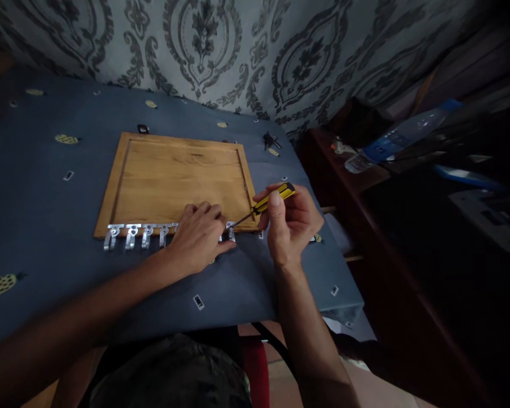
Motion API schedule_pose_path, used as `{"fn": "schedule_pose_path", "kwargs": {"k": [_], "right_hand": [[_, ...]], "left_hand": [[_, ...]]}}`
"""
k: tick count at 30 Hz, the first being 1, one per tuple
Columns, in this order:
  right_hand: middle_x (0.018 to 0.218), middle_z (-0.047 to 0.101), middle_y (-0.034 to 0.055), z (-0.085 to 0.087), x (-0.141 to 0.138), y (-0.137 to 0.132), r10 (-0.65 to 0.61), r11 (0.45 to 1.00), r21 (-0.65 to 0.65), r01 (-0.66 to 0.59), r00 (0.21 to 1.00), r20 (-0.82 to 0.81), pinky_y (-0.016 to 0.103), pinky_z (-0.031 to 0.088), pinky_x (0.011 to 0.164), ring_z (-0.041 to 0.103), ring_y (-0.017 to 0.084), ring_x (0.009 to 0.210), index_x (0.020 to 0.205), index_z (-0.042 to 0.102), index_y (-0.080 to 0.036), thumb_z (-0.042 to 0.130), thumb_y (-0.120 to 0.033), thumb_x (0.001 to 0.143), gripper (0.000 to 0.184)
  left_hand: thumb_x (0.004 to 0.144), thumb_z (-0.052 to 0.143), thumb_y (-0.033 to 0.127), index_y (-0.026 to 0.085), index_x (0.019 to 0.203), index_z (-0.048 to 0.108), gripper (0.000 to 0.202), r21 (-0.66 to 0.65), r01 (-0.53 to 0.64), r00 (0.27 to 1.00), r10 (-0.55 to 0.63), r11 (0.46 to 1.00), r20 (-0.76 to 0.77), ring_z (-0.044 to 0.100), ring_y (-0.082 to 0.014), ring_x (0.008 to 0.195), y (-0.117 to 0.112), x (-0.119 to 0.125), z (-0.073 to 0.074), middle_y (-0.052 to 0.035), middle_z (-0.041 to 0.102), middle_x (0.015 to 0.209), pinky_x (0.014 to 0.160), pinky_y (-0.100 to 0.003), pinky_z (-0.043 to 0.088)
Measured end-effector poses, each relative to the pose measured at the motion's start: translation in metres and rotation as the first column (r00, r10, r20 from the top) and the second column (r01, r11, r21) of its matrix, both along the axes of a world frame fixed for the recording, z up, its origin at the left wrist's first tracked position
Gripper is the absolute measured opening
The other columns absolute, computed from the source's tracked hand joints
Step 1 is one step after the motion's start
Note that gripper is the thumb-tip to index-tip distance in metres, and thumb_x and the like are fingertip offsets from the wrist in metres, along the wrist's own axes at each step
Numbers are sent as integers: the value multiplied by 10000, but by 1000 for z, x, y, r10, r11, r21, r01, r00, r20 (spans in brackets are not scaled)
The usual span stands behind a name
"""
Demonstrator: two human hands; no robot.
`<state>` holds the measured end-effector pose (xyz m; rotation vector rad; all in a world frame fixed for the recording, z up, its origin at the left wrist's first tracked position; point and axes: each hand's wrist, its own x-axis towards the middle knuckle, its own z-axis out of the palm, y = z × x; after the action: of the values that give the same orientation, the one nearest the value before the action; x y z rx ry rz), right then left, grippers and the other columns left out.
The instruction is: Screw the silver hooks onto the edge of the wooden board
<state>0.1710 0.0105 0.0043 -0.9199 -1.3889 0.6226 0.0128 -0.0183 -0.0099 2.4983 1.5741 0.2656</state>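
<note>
My right hand [287, 224] is closed around the yellow and black handle of a screwdriver [274, 197]. The screwdriver slants down to the left, its tip at the right-end hook of a metal hook rail [141, 226]. This silvery rail, with several curved hooks, lies along the near edge of a framed wooden board [182, 175]. Over the rail's right part sits my left hand [199, 235], fingers bent on the board and thumb below the edge near the end hook. It hides some of the hooks. Whether a screw sits under the tip is too small to tell.
The board lies on a blue patterned cloth [38, 187] covering the table. Beyond it is a small dark object [272, 140]. At right, a plastic bottle [402, 139] leans over a dark red wooden surface [344, 175]. A patterned curtain [255, 51] hangs behind.
</note>
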Motion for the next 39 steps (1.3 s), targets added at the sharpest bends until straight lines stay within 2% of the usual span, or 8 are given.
{"fn": "schedule_pose_path", "kwargs": {"k": [21,25,31,34,36,39], "right_hand": [[801,743,-34,-6,3,1,51,998,20,-51,998,29,180,411,386,516,29,402,948,681,-226,685,-383,927,159],[794,738,-30,-6,3,1,49,999,4,-49,998,47,183,407,372,511,32,394,940,672,-219,682,-417,920,199],[678,662,-75,-3,-1,3,82,996,-35,-83,996,-47,160,364,326,470,26,366,827,587,-224,784,-463,820,310],[682,665,-80,-2,0,4,105,992,-60,-109,992,-68,157,347,314,452,23,359,810,544,-233,809,-482,789,364],[708,687,-70,-2,2,5,126,989,-72,-131,989,-72,161,360,322,469,31,373,840,555,-243,806,-503,787,365],[796,728,-34,-1,6,4,189,975,-111,-191,981,-34,195,425,362,513,54,407,1001,634,-269,734,-557,841,344]], "left_hand": [[883,740,468,156,1032,713,346,2,-13,1000,13,1000,13,574,-306,1103,1,1,0,-90,660,1085,901,-443,414],[889,731,479,160,1046,708,356,4,-9,1000,9,1000,3,575,-296,1092,1,1,0,-85,663,1089,899,-429,414],[904,712,473,154,1054,705,352,2,-7,1000,7,1000,13,573,-300,1091,1,1,-1,-87,656,1080,902,-440,422],[902,715,471,147,1060,708,361,-10,-7,1000,7,1000,13,573,-307,1103,1,1,0,-92,660,1093,915,-452,426],[903,714,464,141,1054,711,356,-18,-6,1000,7,1000,20,573,-314,1109,1,1,0,-102,663,1100,917,-463,429],[918,693,451,145,1053,711,335,-16,-3,999,4,1000,38,570,-323,1111,1,1,0,-118,665,1111,916,-475,429]]}}
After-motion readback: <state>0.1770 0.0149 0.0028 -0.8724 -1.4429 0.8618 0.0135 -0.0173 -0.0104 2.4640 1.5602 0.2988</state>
